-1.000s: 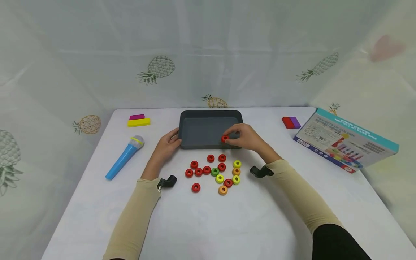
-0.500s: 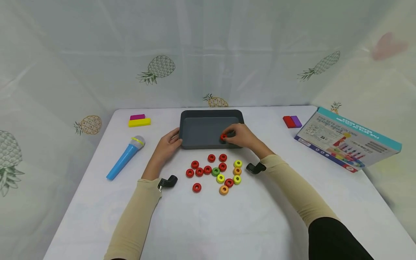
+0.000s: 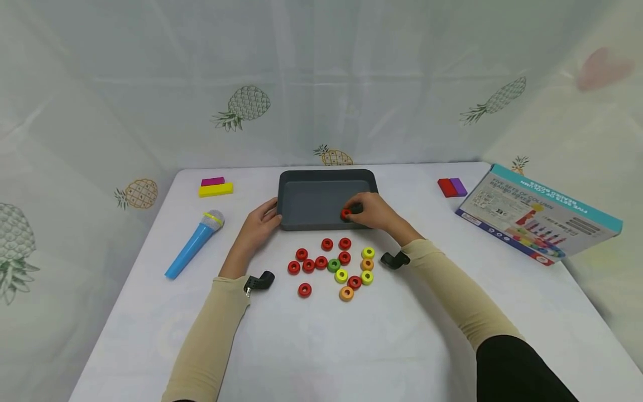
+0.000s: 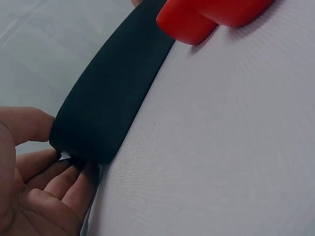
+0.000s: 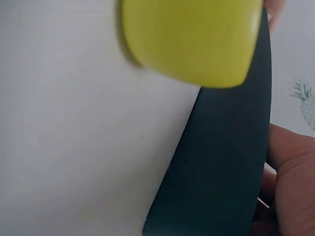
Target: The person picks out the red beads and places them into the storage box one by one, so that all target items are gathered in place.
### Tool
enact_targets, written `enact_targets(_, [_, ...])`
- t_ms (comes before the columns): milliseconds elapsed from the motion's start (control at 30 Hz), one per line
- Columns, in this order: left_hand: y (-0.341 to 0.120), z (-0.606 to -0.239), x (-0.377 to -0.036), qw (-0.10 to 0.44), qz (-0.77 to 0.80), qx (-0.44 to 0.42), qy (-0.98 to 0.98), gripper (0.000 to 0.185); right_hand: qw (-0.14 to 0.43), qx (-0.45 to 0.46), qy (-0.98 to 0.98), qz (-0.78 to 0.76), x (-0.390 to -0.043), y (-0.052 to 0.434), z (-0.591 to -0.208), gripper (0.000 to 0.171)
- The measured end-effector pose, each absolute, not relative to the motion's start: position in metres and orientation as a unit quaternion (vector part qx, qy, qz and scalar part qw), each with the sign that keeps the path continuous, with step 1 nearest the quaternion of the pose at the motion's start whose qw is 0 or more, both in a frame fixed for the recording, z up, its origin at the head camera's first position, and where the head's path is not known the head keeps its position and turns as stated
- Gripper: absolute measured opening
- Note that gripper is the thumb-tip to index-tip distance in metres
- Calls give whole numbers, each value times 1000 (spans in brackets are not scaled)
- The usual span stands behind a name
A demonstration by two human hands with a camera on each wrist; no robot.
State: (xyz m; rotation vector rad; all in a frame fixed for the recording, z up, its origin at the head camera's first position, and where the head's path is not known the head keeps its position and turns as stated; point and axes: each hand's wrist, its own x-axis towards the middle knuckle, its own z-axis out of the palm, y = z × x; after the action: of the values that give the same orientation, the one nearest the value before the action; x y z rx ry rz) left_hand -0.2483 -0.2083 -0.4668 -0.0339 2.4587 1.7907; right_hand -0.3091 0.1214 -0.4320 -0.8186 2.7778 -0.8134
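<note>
My left hand (image 3: 258, 226) holds the front left corner of a dark grey rectangular tray (image 3: 296, 227). In the left wrist view its thumb is at the tray's (image 4: 106, 93) rim and the other fingers lie bent against the outer wall. My right hand (image 3: 375, 212) reaches over the tray's front right part and pinches a red ring-shaped bead (image 3: 345, 214) low inside it. The right wrist view shows that hand (image 5: 295, 172) behind the tray wall (image 5: 221, 147), which hides the bead and fingertips. Several red beads (image 3: 308, 266) lie on the table before the tray.
Among them are a green bead (image 3: 334, 265), yellow beads (image 3: 341, 276) and orange beads (image 3: 346, 293). A blue toy microphone (image 3: 193, 245) lies left. Yellow (image 3: 216, 190) and magenta blocks (image 3: 212, 181) stand back left, red (image 3: 446, 188) and purple blocks (image 3: 458, 187) back right, near a tilted box (image 3: 534, 218).
My right hand has moved slightly left and down with the red bead, then stayed nearly still. The left hand keeps its place at the tray's corner.
</note>
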Motion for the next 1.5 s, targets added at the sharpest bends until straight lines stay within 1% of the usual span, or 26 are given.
enact_targets(233, [-207, -471, -248, 57, 584, -19, 809, 61, 34, -279, 912, -297, -299, 125, -431, 26])
enact_targets(433, [-207, -469, -248, 56, 582, -16, 811, 61, 3, -297, 902, -314, -278, 127, -420, 24])
enact_targets(500, [-207, -468, -249, 52, 584, -12, 810, 60, 1, -300, 900, -316, -270, 127, -416, 24])
enact_targets(700, [-208, -467, -248, 50, 589, -11, 807, 60, 19, -283, 902, -327, -251, 129, -414, 27])
enact_targets(900, [-208, -466, -248, 48, 590, -13, 806, 60, 61, -263, 906, -327, -238, 127, -422, 27])
enact_targets(1067, [-208, -466, -247, 50, 590, -10, 806, 60, 69, -256, 910, -318, -230, 126, -427, 25])
enact_targets(1233, [-207, -465, -246, 48, 589, -9, 807, 60, 72, -257, 908, -323, -226, 124, -431, 25])
enact_targets(1500, [-207, -464, -247, 49, 594, -4, 803, 60, 92, -250, 908, -324, -228, 125, -441, 29])
